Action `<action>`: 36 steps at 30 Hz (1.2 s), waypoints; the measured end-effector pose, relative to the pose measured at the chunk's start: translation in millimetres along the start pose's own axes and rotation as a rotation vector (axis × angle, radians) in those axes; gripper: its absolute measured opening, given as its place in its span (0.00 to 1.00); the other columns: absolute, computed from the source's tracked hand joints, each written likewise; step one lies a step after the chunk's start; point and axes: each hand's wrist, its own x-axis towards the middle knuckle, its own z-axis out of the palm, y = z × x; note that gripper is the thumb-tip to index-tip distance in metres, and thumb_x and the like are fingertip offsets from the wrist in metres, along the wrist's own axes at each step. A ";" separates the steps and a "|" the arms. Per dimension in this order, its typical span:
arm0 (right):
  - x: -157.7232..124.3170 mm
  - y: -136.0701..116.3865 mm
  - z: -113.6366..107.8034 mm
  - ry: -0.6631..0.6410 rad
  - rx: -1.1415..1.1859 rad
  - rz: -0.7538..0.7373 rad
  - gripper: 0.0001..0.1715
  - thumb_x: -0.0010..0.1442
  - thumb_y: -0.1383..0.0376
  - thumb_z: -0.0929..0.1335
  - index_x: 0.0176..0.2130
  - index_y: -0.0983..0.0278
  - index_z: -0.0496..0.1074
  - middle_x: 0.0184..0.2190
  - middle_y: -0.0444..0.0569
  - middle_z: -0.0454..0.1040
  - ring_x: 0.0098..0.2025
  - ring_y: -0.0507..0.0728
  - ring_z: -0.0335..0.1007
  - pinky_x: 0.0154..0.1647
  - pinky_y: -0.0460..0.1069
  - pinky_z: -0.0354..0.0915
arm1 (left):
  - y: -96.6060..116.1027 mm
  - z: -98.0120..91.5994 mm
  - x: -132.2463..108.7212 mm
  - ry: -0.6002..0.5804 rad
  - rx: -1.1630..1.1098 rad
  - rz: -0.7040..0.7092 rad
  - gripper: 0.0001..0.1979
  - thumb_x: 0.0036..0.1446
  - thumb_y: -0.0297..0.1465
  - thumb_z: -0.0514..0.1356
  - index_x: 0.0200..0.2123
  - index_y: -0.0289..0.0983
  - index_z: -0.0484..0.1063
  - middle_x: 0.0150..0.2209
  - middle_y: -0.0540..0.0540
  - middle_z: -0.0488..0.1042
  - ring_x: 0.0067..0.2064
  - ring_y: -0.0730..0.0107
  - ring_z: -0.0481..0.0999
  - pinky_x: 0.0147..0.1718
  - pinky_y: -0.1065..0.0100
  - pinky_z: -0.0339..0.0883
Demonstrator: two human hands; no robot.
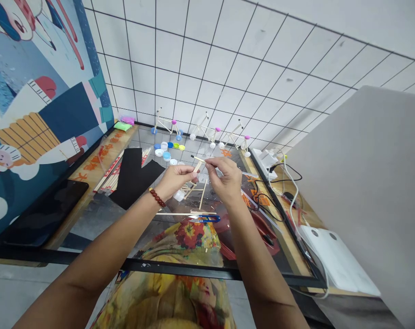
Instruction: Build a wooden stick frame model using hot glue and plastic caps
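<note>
My left hand (176, 181), with a beaded bracelet at the wrist, pinches a pale wooden stick (197, 166) between thumb and fingers. Closed close by, my right hand (225, 177) grips a thin black-tipped stick (197, 158) that meets the top of the first one; whether they are joined I cannot tell. Below the hands is a frame of wooden sticks (202, 196) with a white bottle cap (179, 195), partly hidden by my left hand. Nearer me on the glass tabletop lie a long stick (173, 214) and blue-handled thread snips (207, 218).
Several stick models with bottle-cap wheels (164, 123) stand along the tiled wall. Loose bottle caps (167, 156), black sheet pieces (134, 176) and bundled sticks (113, 178) lie left of centre. A phone (50, 210) rests at left; cables (262, 196) and a white device (337, 258) at right.
</note>
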 end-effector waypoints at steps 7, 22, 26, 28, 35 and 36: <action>-1.0 1.4 1.5 -0.015 -0.020 -0.007 0.07 0.63 0.67 0.66 0.38 0.59 0.76 0.35 0.47 0.79 0.38 0.57 0.74 0.44 0.54 0.65 | -1.5 -0.8 0.6 -0.009 0.015 0.017 0.09 0.47 0.35 0.66 0.27 0.34 0.79 0.27 0.45 0.77 0.36 0.65 0.75 0.43 0.63 0.65; -1.6 1.2 0.9 0.001 -0.030 0.008 0.17 0.57 0.67 0.70 0.48 0.59 0.71 0.37 0.47 0.78 0.40 0.58 0.74 0.47 0.56 0.64 | 1.6 -0.7 -0.2 0.008 0.006 -0.010 0.10 0.46 0.36 0.66 0.28 0.34 0.79 0.25 0.46 0.77 0.33 0.65 0.75 0.41 0.63 0.66; -1.7 1.8 0.9 0.002 -0.027 0.011 0.18 0.57 0.67 0.70 0.49 0.59 0.71 0.38 0.48 0.78 0.41 0.59 0.74 0.47 0.56 0.64 | 2.7 -0.6 -0.8 0.011 0.014 -0.012 0.10 0.46 0.36 0.66 0.28 0.34 0.79 0.25 0.46 0.77 0.34 0.65 0.75 0.42 0.62 0.66; -1.6 1.6 0.7 -0.005 -0.030 0.008 0.16 0.58 0.66 0.70 0.48 0.59 0.72 0.38 0.48 0.79 0.41 0.58 0.74 0.47 0.56 0.63 | 1.2 -0.5 -0.4 0.008 0.007 -0.013 0.10 0.46 0.36 0.66 0.27 0.34 0.79 0.25 0.46 0.77 0.34 0.65 0.75 0.42 0.63 0.66; -1.2 1.7 0.7 -0.020 -0.091 -0.030 0.06 0.62 0.67 0.67 0.37 0.59 0.75 0.35 0.46 0.79 0.39 0.56 0.74 0.48 0.55 0.60 | -4.8 -0.9 1.9 -0.013 -0.001 -0.011 0.10 0.46 0.36 0.66 0.27 0.34 0.78 0.26 0.46 0.77 0.34 0.66 0.75 0.41 0.63 0.66; -1.2 1.9 0.7 -0.020 -0.099 -0.032 0.06 0.62 0.67 0.67 0.37 0.59 0.75 0.35 0.47 0.79 0.39 0.56 0.74 0.47 0.55 0.60 | -5.1 -0.9 2.1 -0.015 -0.002 -0.013 0.10 0.46 0.36 0.66 0.27 0.34 0.78 0.26 0.46 0.77 0.34 0.66 0.75 0.41 0.63 0.66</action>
